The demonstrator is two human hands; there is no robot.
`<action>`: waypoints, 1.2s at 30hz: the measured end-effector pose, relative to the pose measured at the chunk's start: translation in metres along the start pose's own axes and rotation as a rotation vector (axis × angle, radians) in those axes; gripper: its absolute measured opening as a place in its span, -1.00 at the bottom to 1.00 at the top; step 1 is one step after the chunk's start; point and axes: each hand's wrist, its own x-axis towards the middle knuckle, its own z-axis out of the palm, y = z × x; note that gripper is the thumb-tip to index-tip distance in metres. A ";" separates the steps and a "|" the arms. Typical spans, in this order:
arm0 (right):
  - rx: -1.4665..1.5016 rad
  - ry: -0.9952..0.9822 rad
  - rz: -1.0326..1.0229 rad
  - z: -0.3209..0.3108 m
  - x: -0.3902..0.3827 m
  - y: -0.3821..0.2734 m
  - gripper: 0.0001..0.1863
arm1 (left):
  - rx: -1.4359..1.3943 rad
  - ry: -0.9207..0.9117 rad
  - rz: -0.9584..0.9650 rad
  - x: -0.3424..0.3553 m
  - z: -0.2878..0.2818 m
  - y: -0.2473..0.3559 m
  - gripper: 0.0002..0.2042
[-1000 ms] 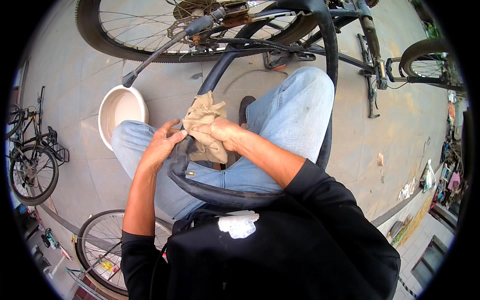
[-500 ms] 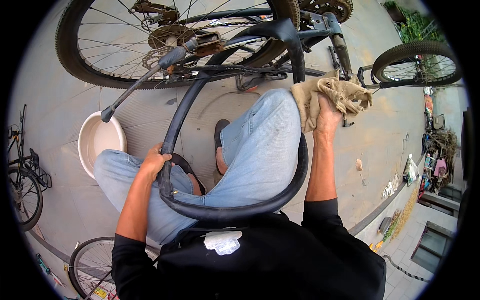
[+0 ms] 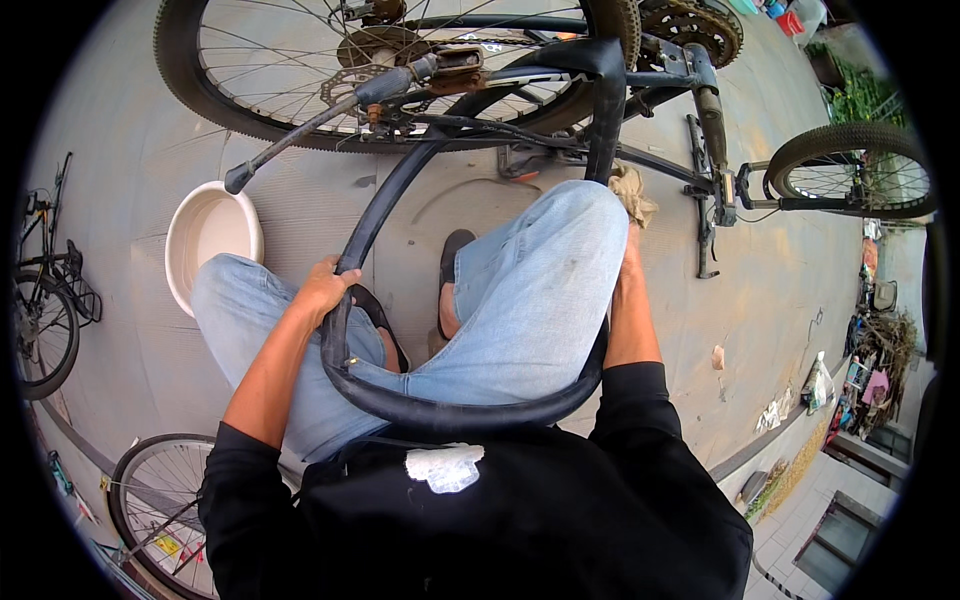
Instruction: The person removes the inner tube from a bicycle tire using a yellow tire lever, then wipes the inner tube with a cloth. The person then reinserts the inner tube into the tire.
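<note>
A partly inflated black inner tube lies across my lap in a big loop, its far end up against the bicycle. Its small brass valve shows near my left thigh. My left hand is closed around the tube's left side, above my left knee. Beyond my right knee, my right hand holds a crumpled tan rag close to the tube's right side. The knee hides most of its fingers and part of the rag.
A bicycle lies on its side ahead, with its rear wheel at the far left and front wheel at the right. A white basin stands beyond my left knee. Other bicycles stand at the left.
My right hand has moved left with the rag, behind my right knee, and much less of the rag shows. My left hand keeps its hold on the tube. The view has shifted slightly.
</note>
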 end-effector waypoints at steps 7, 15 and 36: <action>-0.083 0.189 -0.470 -0.046 -0.063 -0.121 -0.56 | 0.520 0.242 0.320 0.038 0.016 -0.031 -0.42; -0.047 0.048 -0.912 0.004 -0.127 -0.327 -0.62 | 0.869 -0.039 0.357 0.042 0.034 -0.038 -0.49; -0.548 -0.639 -1.074 0.232 -0.073 -0.383 -0.75 | 1.007 -0.040 0.223 0.038 0.019 -0.042 -0.66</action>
